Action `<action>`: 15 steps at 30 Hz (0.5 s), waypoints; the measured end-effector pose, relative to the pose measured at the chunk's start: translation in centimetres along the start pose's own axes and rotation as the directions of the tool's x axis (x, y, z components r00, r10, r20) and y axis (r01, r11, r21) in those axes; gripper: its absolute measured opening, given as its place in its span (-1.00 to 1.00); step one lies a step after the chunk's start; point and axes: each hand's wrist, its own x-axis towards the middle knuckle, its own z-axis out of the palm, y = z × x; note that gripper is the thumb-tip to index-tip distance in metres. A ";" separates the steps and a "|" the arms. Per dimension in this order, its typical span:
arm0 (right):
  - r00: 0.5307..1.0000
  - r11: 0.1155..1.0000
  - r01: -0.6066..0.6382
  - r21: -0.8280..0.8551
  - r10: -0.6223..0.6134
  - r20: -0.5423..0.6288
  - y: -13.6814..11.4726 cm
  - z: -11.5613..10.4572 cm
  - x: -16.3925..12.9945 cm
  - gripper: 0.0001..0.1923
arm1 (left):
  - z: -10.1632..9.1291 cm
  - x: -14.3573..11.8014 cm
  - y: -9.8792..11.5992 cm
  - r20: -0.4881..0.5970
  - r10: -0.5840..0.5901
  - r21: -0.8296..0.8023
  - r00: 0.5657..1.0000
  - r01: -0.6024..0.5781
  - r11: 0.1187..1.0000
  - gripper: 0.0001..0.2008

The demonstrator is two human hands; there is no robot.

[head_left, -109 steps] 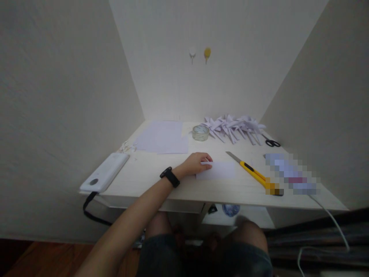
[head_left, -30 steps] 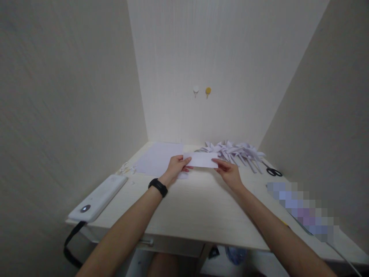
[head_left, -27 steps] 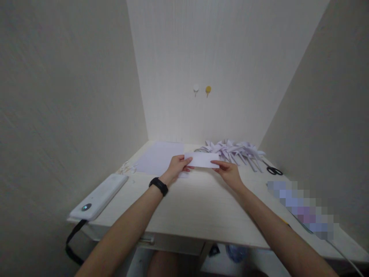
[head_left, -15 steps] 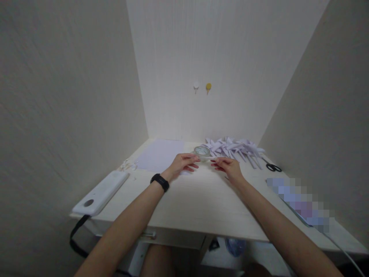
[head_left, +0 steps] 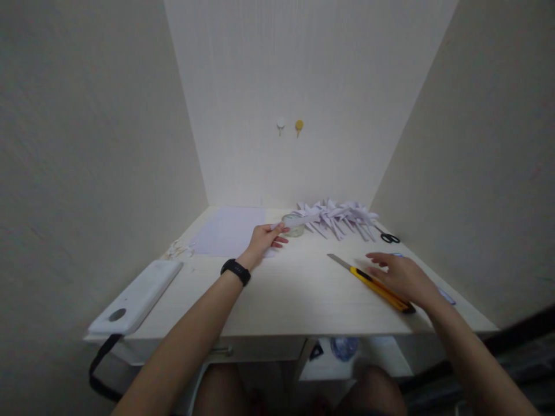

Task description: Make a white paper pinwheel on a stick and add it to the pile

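Pale wood-grain counter (head_left: 277, 300) in a three-walled cream alcove; two small hooks (head_left: 289, 125) on the back wall, one white, one yellow. Far left edge: white flat device (head_left: 136, 294) with a black strap hanging off. Behind it, small paper scraps (head_left: 178, 249), then a flat sheet of paper (head_left: 228, 238). Left hand (head_left: 262, 241), black band on the wrist, fingers pinching one end of a folded paper strip (head_left: 299, 220) — strip is lifted, passing over a clear tape roll (head_left: 293, 226). Pile of folded paper pieces (head_left: 336, 215) at the back, black scissors (head_left: 389, 237) beside it. Right hand (head_left: 401, 278) with fingers loosely spread, palm down — resting on the handle of a yellow utility knife (head_left: 368, 281), blade out.
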 end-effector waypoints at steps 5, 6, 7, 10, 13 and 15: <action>0.999 0.996 -0.014 -0.088 0.018 0.038 1.3 1.7 -4.5 -0.65 | 0.6 -0.3 0.0 0.062 0.035 0.007 0.997 -0.036 0.999 -0.54; 0.999 0.996 -0.021 -0.091 0.023 0.024 1.0 1.9 -4.5 -0.66 | 0.7 -0.3 -0.1 0.071 0.036 0.018 0.997 -0.037 0.999 -0.54; 0.999 0.995 -0.029 -0.096 0.030 0.011 0.6 2.1 -4.2 -0.66 | 0.8 -0.4 -0.1 0.078 0.035 0.030 0.996 -0.037 0.999 -0.54; 0.999 0.993 -0.047 -0.105 0.046 -0.007 -1.1 2.7 -2.8 -0.68 | 0.8 -0.5 -0.2 0.080 0.026 0.054 0.996 -0.030 0.998 -0.53; 0.998 0.991 -0.050 -0.122 0.045 -0.042 -2.7 3.3 -1.3 -0.67 | 0.8 -0.6 -0.1 0.076 0.013 0.070 0.997 -0.018 0.997 -0.52; 0.995 0.993 -0.071 -0.097 0.064 -0.074 -2.9 3.6 -0.7 -0.61 | 0.7 -0.6 0.0 0.070 0.006 0.076 0.998 -0.011 0.997 -0.51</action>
